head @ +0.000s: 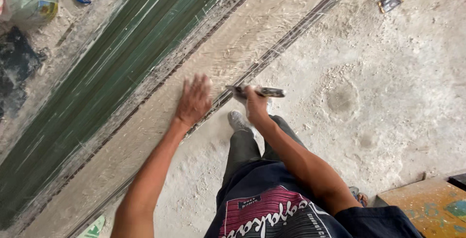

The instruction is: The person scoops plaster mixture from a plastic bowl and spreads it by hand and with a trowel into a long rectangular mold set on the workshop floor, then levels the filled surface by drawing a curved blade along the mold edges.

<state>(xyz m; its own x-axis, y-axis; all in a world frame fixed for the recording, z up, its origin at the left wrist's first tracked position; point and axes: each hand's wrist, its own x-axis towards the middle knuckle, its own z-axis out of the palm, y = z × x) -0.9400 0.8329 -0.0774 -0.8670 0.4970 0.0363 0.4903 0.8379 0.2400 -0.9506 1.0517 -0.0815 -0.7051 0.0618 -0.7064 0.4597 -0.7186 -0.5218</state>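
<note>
My left hand [194, 100] lies flat, fingers spread, on the long pale board [145, 136], its wrapped surface scratchy and dusty beside a green panel [111, 68]. My right hand [253, 103] is clamped on a slim dark tool [259, 91], perhaps a knife, at the board's edge.

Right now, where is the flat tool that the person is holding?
In the head view, the flat tool is near the middle, gripped in the right hand, just right of the left hand that lies flat on the long pale board, above a grey shoe.
</note>
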